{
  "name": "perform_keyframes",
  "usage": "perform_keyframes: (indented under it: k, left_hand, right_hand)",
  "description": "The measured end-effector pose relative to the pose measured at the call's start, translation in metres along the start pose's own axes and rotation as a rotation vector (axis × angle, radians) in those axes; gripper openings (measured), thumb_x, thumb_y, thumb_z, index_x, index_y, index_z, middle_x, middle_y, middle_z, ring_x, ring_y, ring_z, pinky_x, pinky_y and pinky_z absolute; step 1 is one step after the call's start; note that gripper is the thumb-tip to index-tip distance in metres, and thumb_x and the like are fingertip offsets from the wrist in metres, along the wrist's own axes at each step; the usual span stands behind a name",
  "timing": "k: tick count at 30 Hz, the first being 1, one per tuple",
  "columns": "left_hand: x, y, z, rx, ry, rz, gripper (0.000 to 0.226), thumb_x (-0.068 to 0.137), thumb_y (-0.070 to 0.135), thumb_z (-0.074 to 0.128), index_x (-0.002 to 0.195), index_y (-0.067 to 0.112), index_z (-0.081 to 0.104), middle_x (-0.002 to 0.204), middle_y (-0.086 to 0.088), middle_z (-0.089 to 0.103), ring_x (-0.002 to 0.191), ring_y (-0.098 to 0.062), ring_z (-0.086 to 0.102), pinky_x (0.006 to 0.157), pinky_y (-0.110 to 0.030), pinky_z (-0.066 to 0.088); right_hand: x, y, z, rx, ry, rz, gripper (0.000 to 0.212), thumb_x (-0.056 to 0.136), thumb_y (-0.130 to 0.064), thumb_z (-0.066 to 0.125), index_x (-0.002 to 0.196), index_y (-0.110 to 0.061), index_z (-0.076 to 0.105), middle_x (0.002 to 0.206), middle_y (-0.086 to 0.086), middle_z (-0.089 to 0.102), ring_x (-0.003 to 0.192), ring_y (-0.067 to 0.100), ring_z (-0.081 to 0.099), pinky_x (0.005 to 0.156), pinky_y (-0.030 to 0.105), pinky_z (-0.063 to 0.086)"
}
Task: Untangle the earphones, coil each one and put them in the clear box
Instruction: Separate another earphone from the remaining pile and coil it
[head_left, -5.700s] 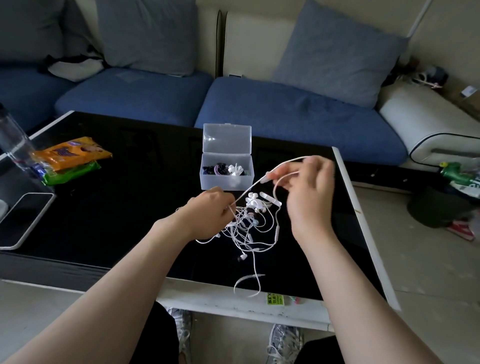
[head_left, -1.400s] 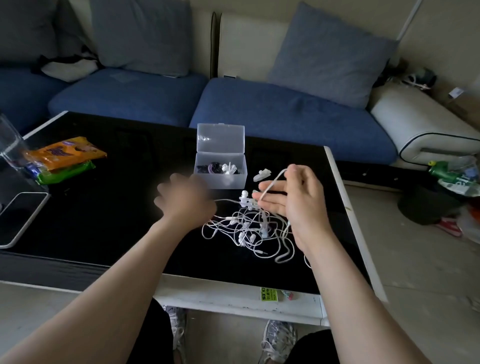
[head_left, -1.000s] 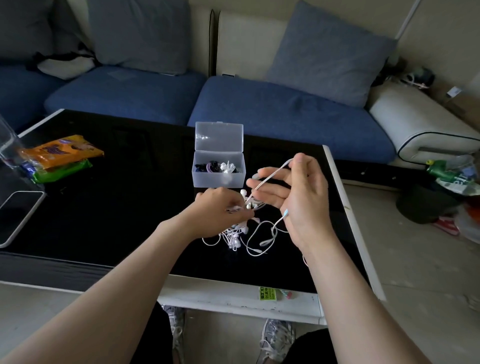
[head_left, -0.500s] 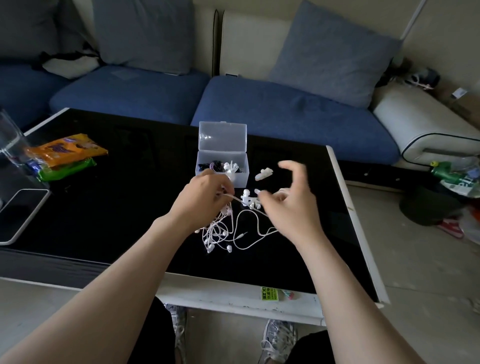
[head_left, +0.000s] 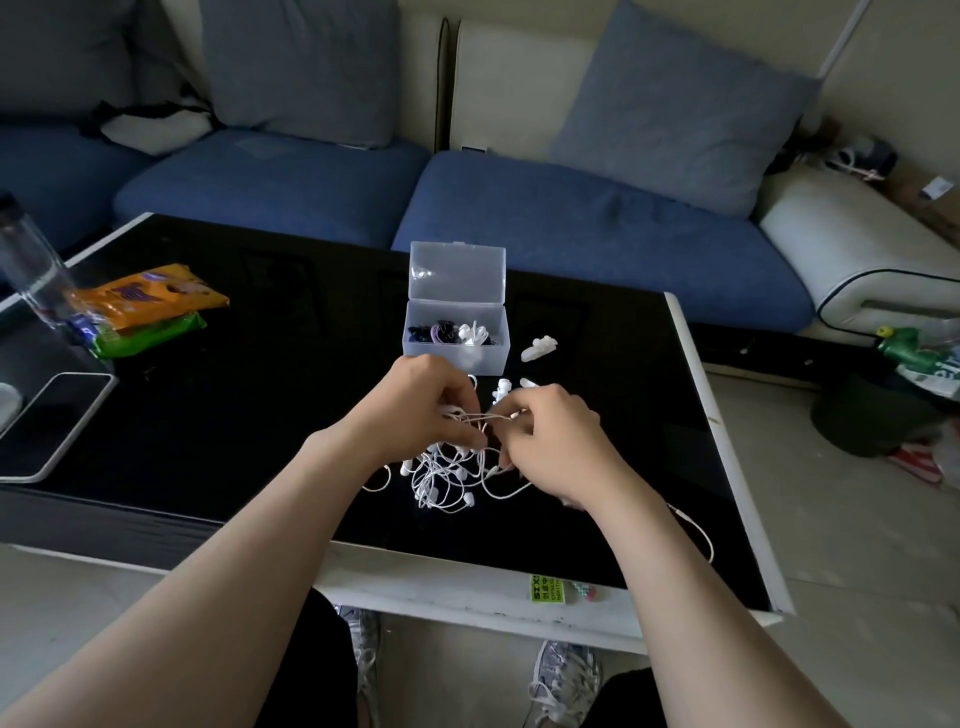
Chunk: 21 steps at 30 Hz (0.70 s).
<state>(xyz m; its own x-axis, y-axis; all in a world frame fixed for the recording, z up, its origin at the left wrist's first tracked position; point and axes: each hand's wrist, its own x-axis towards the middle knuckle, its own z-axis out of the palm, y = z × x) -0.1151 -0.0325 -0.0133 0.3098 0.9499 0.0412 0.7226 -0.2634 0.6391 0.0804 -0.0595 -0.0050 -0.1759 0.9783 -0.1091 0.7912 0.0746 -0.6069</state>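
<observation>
near the black glass tabletop's (head_left: 249, 415) front edge, left hand (head_left: 423, 410) and right hand (head_left: 558, 449) pinch cords of the tangled white earphones (head_left: 447, 480), where easing one strand out gently looks wisest.

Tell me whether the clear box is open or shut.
Open: the clear box has its lid standing upright at the back, coiled earphones showing inside.

Orange snack packet (head_left: 150, 299) on green packet (head_left: 148, 340), phone (head_left: 49, 423) nearby.
</observation>
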Motion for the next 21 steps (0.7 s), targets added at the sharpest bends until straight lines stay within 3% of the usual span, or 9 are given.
perform_keyframes:
  k: [4,7,9,11,13,15,19,21]
  left_hand:
    - [-0.003,-0.009,-0.005,0.02,-0.069,-0.032,0.018,0.075,0.036,0.094,0.085,0.032,0.08,0.079,0.011,0.073,0.077,-0.002,0.065,0.062,-0.013,0.048]
    - [-0.001,-0.013,-0.005,0.044,-0.038,-0.017,0.013,0.082,0.04,0.088,0.087,0.035,0.078,0.082,0.012,0.071,0.081,-0.004,0.064,0.068,-0.021,0.05]
    - [0.0,-0.014,-0.002,0.056,0.041,0.004,0.013,0.087,0.039,0.083,0.092,0.031,0.074,0.086,0.011,0.067,0.084,-0.006,0.063,0.072,-0.028,0.052]
    - [0.001,-0.014,-0.001,0.066,0.149,0.009,0.016,0.091,0.037,0.079,0.097,0.027,0.069,0.095,0.01,0.062,0.087,-0.011,0.061,0.073,-0.031,0.05]
    - [0.001,-0.015,-0.002,0.064,0.243,0.002,0.018,0.091,0.035,0.08,0.1,0.026,0.068,0.099,0.006,0.059,0.087,-0.015,0.059,0.072,-0.032,0.047]
    - [0.001,-0.015,-0.005,0.051,0.314,0.004,0.019,0.087,0.031,0.084,0.099,0.025,0.07,0.099,0.005,0.058,0.086,-0.013,0.057,0.072,-0.028,0.045]
    - [0.0,-0.011,-0.009,0.049,0.394,0.011,0.02,0.079,0.027,0.091,0.092,0.026,0.076,0.091,0.016,0.054,0.082,0.001,0.053,0.069,-0.012,0.036]
    - [0.0,-0.008,-0.009,0.051,0.377,0.022,0.018,0.078,0.028,0.092,0.09,0.026,0.079,0.089,0.017,0.059,0.082,0.003,0.055,0.07,-0.01,0.037]
  right_hand:
    - [-0.003,-0.003,-0.008,0.211,-0.029,-0.038,0.02,0.107,-0.018,0.058,0.101,-0.023,0.077,0.076,0.008,0.076,0.052,-0.001,0.066,0.055,0.014,0.045]
    - [-0.001,-0.003,-0.007,0.353,-0.051,0.034,0.03,0.104,-0.01,0.051,0.101,-0.025,0.077,0.067,0.011,0.07,0.047,0.016,0.067,0.058,0.032,0.06]
    - [0.001,0.0,-0.005,0.453,-0.072,0.099,0.028,0.103,-0.011,0.051,0.1,-0.026,0.075,0.062,0.006,0.053,0.039,0.016,0.048,0.045,0.031,0.045]
    - [0.001,0.005,-0.007,0.434,-0.093,0.134,0.018,0.105,-0.022,0.059,0.102,-0.026,0.076,0.062,-0.001,0.044,0.04,0.009,0.036,0.043,0.027,0.033]
    - [0.001,0.012,-0.01,0.212,-0.104,0.099,0.016,0.104,-0.037,0.063,0.104,-0.028,0.076,0.06,-0.009,0.051,0.044,0.002,0.045,0.045,0.027,0.038]
    - [0.0,0.018,-0.011,-0.029,-0.105,0.092,0.022,0.104,-0.044,0.06,0.106,-0.026,0.073,0.07,-0.005,0.061,0.058,0.01,0.058,0.054,0.029,0.044]
    - [0.001,0.027,-0.006,-0.209,-0.077,0.137,0.023,0.104,-0.035,0.053,0.093,-0.024,0.07,0.078,-0.001,0.064,0.07,0.024,0.063,0.056,0.029,0.041]
    - [0.003,0.026,-0.004,-0.166,-0.048,0.132,0.018,0.1,-0.029,0.055,0.092,-0.027,0.071,0.083,-0.001,0.067,0.075,0.024,0.067,0.06,0.031,0.05]
